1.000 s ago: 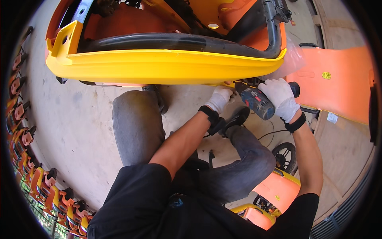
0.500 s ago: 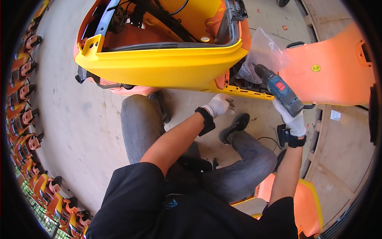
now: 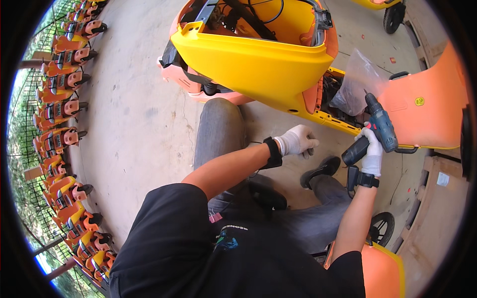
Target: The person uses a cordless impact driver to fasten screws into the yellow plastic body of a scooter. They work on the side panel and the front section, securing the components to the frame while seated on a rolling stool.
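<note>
My right hand (image 3: 370, 144), in a white glove, grips a blue-grey cordless drill (image 3: 381, 123) by its handle. The drill's thin bit points away from me, and its dark battery end sticks out left of the wrist. My left hand (image 3: 297, 141), also gloved, is held in front of my knees with its fingers curled in. Whether anything small is inside those fingers cannot be made out. Beyond both hands leans a scooter with a yellow body panel (image 3: 253, 62), its inside uncovered. Its narrow yellow frame edge (image 3: 338, 121) runs close to the drill hand.
A clear plastic bag (image 3: 358, 82) lies against the scooter's open middle. At the right is an orange scooter section (image 3: 422, 107) with a black wheel beside it. Wooden pallets (image 3: 447, 198) border the right side. Several orange scooters (image 3: 62, 109) stand in a row along the left fence.
The view has shifted, so the scooter sits further right. My right hand has turned the drill more upright, bringing its battery into sight. My left hand's fingers are curled more tightly.
</note>
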The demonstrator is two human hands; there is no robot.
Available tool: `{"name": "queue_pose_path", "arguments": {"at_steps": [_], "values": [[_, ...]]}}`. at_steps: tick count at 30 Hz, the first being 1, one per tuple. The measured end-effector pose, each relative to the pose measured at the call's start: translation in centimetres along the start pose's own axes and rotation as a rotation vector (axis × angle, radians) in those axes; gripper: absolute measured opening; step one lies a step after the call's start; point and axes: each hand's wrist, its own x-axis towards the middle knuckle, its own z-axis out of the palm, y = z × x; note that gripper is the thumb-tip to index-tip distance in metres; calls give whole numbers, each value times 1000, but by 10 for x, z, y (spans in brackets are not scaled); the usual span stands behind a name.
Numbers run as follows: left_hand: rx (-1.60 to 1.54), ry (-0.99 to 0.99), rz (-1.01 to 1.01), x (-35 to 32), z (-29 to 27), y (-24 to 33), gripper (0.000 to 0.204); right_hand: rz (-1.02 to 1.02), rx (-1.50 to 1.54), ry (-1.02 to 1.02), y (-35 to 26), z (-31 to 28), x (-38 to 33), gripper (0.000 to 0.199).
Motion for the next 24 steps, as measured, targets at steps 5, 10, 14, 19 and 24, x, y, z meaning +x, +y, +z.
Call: {"name": "queue_pose_path", "arguments": {"at_steps": [5,10,14,19,24], "values": [[-316,197,11,-2,-29,-32,24,-50,-27,-24,6,-4,-3,35],[-856,711,-43,42,-105,-86,19,-49,-80,-44,14,-9,-24,30],[-1115,892,-65,60,-116,-88,23,-34,-42,-4,9,-21,-42,30],[-998,1094,54,46,-132,-102,29,-50,105,78,9,-28,-68,33],[-1164,1050,244,62,-171,-110,27,33,272,65,25,-24,-60,31]]}}
